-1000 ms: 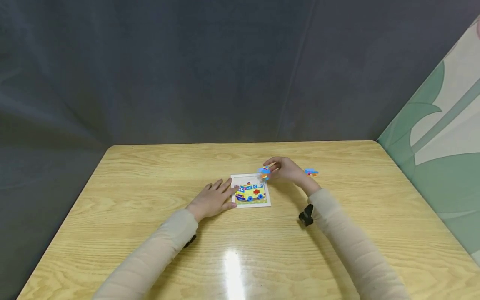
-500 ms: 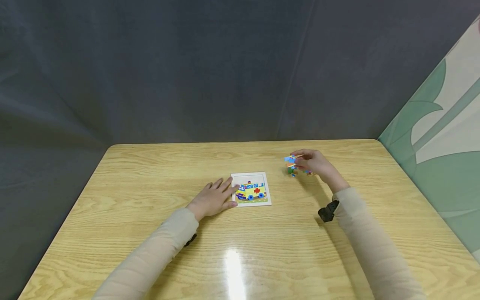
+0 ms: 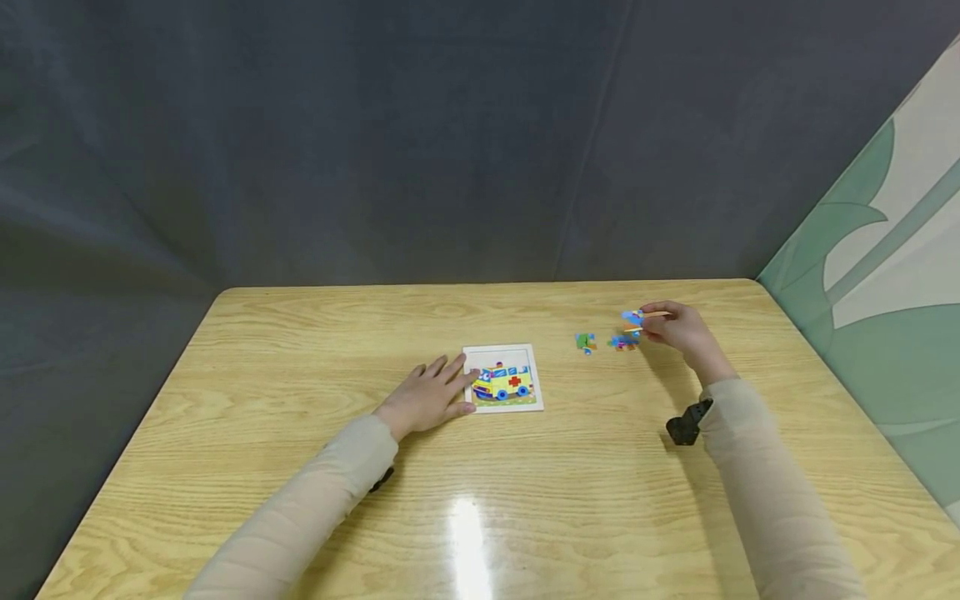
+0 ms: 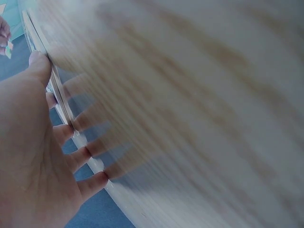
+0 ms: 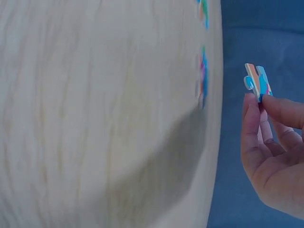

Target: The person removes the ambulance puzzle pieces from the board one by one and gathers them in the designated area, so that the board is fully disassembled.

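Observation:
My left hand (image 3: 427, 398) lies with fingers spread at the left side of a white-framed puzzle board (image 3: 536, 387). Its fingertips rest over the frame's left edge. The lower part of the board shows a yellow ambulance (image 3: 510, 382); a plain pale strip runs above it. Over to the right, my right hand (image 3: 678, 332) pinches a blue and orange jigsaw piece (image 5: 259, 81) between thumb and fingers, held up above the table. Below and left of it lies a blue and pink jigsaw piece (image 3: 623, 342), and a green jigsaw piece (image 3: 586, 342) lies farther left.
A light wooden table (image 3: 300, 350) carries everything, with a dark curtain (image 3: 480, 142) behind its far edge. On the right stands a panel with green leaf shapes (image 3: 900, 333). A bright reflection shines near the table's front.
The right hand has moved right, away from the puzzle board, carrying the jigsaw piece past the two loose pieces. The left hand has stayed at the board.

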Demonstrator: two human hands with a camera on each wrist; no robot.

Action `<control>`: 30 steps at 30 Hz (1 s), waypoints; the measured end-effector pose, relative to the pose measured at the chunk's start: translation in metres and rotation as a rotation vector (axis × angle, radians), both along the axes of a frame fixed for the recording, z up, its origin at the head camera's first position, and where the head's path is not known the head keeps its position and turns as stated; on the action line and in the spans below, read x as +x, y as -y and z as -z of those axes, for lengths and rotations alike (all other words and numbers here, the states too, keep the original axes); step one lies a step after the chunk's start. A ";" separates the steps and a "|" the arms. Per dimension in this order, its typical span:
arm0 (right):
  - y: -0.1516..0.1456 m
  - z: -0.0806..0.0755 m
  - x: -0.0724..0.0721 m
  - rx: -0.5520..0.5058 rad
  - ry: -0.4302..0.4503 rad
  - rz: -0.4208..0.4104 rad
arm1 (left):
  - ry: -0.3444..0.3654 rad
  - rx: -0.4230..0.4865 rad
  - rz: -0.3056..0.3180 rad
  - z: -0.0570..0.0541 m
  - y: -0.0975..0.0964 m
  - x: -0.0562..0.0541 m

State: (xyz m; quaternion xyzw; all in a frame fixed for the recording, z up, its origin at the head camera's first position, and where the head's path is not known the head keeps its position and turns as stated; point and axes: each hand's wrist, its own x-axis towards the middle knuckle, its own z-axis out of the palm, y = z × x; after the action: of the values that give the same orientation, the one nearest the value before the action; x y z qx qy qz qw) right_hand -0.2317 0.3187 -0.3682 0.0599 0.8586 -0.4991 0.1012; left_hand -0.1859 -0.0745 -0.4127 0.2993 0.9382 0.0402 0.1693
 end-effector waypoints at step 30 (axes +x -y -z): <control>-0.041 0.020 0.008 -0.002 0.092 0.025 | 0.006 0.008 -0.008 0.000 0.001 0.000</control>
State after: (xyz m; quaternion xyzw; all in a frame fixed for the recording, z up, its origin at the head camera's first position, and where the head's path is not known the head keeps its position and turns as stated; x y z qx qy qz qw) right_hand -0.2237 0.3599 -0.3878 0.0936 0.8518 -0.4977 0.1345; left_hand -0.1855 -0.0751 -0.4129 0.2961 0.9387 0.0457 0.1706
